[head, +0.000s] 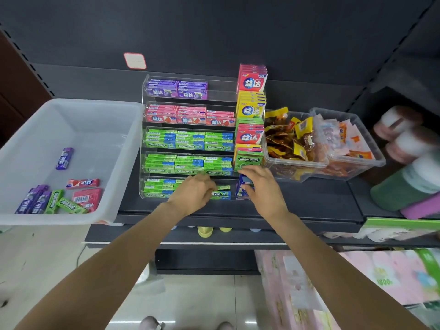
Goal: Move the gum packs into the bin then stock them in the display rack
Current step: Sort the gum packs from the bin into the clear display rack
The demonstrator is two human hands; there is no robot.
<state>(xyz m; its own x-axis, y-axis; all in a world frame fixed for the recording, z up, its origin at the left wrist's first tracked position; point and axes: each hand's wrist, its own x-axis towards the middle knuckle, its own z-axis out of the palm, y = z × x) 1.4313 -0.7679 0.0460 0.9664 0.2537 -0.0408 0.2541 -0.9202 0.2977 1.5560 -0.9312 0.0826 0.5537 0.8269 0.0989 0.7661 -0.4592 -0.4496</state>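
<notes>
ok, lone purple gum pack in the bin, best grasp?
Pinch the purple gum pack across its narrow width, on the two long edges, coming straight down from above. It lies flat on the bin floor, apart from the other packs, long axis running nearly front to back, so both long edges look free.

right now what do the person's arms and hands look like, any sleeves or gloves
Both forearms are bare as far as the frame shows: no sleeves or cuffs in view. The left hand and right hand wear no gloves, and no watch, ring or bracelet shows.
</notes>
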